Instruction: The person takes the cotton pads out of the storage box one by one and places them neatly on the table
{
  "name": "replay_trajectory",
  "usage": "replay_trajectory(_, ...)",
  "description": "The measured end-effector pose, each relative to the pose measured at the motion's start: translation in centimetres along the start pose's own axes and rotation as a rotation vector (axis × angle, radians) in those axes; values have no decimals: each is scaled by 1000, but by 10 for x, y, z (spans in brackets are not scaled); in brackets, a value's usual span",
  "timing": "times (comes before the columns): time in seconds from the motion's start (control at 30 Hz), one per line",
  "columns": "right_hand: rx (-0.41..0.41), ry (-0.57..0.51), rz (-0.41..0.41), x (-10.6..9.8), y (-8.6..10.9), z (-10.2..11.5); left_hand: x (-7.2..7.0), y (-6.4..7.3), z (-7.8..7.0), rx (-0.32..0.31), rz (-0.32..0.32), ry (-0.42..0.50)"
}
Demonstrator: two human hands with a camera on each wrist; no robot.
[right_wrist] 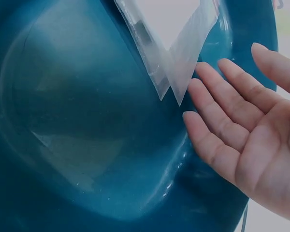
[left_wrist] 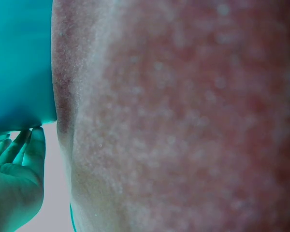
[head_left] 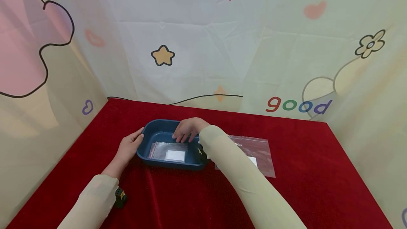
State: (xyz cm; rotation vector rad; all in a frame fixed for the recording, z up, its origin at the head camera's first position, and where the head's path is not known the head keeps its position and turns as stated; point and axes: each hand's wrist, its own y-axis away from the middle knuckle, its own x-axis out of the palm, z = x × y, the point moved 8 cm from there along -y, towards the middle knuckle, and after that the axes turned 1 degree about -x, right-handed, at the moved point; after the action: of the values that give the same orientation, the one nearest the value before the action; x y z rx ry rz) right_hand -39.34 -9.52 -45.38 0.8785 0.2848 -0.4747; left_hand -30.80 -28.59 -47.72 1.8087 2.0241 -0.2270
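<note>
A blue plastic basin [head_left: 187,166] sits on the red cloth. Inside it lie small clear zip bags [head_left: 159,150] with a white label or card [head_left: 175,156]. My left hand [head_left: 128,147] touches the basin's left side; its fairly straight fingers [left_wrist: 35,150] meet the wall in the left wrist view. My right hand [head_left: 188,129] reaches over the far side into the basin, fingers loosely bent and holding nothing. In the right wrist view the right palm [right_wrist: 261,130] faces the camera, with its fingertips close beside the bag corners [right_wrist: 176,87]; whether they touch cannot be told.
Right of the basin, partly under the right forearm, lies a larger clear zip bag [head_left: 262,151] with a white patch [head_left: 253,161]. Red cloth [head_left: 178,197] covers the table. A printed curtain [head_left: 203,59] hangs behind and at both sides.
</note>
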Motion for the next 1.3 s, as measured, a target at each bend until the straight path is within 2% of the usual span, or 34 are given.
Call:
replay_trajectory(0.4, 55, 30, 21, 1, -11, -3, 0, 0, -1, -11, -6, -7)
replay_trajectory(0.7, 24, 54, 21, 7, -4, 4, -1, 0, -1, -12, -5, -11)
replay_trajectory(1.3, 8, -14, 3, 11, 0, 10, 1, -2, 2, -4, 0, -8)
